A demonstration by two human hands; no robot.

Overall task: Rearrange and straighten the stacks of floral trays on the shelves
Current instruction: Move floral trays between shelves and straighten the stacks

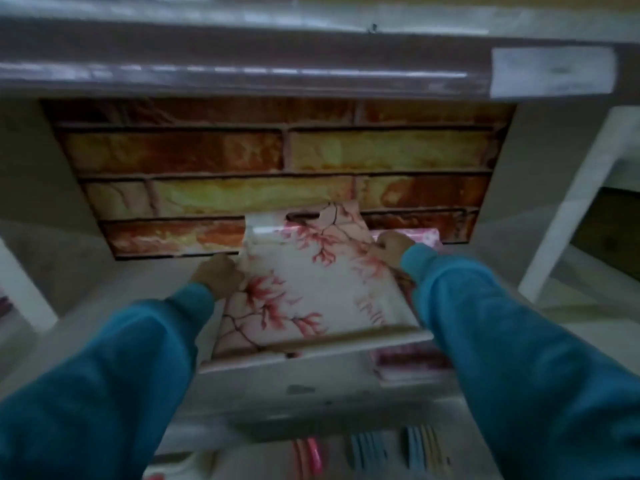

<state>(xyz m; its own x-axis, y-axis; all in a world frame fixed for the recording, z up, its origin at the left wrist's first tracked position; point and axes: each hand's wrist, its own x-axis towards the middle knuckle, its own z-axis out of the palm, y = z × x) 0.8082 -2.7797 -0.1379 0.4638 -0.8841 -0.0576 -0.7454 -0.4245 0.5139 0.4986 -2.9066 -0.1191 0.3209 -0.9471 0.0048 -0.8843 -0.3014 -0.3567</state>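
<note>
A white tray with pink blossom branches [311, 292] lies tilted inside the shelf opening, its near rim toward me and its far handle slot raised. My left hand [220, 275] grips its left edge. My right hand [389, 249] grips its right edge, farther back. Beneath and to the right of it a stack of pink-patterned trays [412, 367] rests on the shelf, partly hidden by the held tray and my right sleeve. More pink tray edges [424, 237] show behind my right hand.
The white shelf board [294, 393] carries the trays; an upper shelf edge [242, 64] with a paper label [550, 72] hangs overhead. Brick-pattern backing [277, 161] closes the rear. Coloured items [367, 452] stand on the lower level. A white upright [575, 209] is at right.
</note>
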